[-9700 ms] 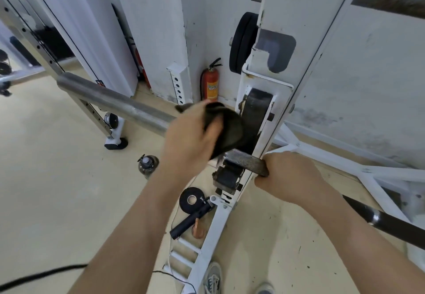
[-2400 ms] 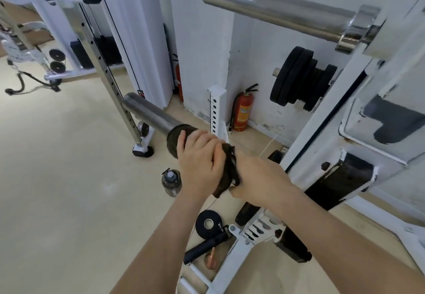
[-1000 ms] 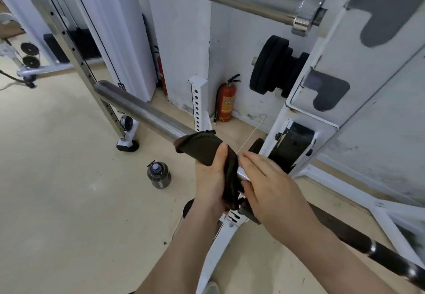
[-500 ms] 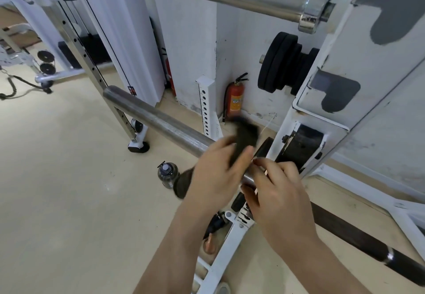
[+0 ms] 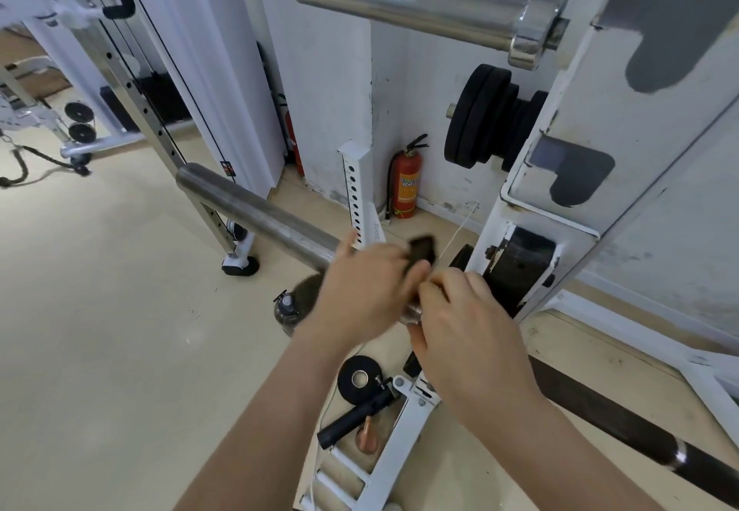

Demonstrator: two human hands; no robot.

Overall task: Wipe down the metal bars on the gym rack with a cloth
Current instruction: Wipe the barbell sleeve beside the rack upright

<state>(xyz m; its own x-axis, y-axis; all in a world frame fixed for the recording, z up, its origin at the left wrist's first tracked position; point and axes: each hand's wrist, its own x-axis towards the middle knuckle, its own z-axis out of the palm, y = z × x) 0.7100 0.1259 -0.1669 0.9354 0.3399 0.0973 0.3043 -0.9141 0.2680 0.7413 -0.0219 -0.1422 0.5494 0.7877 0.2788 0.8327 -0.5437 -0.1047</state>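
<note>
The dark, motion-blurred cloth (image 5: 422, 252) lies over the dull grey steel bar (image 5: 256, 212) near the white rack upright (image 5: 640, 118), gripped there by the left hand (image 5: 360, 290). The right hand (image 5: 468, 330) curls alongside; I cannot tell what it holds. The yellow label on the red fire extinguisher (image 5: 406, 186) is unreadable.

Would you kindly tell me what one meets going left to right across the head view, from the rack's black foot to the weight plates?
black foot → water bottle → white perforated post → red fire extinguisher → black weight plates

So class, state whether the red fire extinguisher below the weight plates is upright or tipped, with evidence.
Upright: the fire extinguisher stands on its base on the floor, handle uppermost.
</note>
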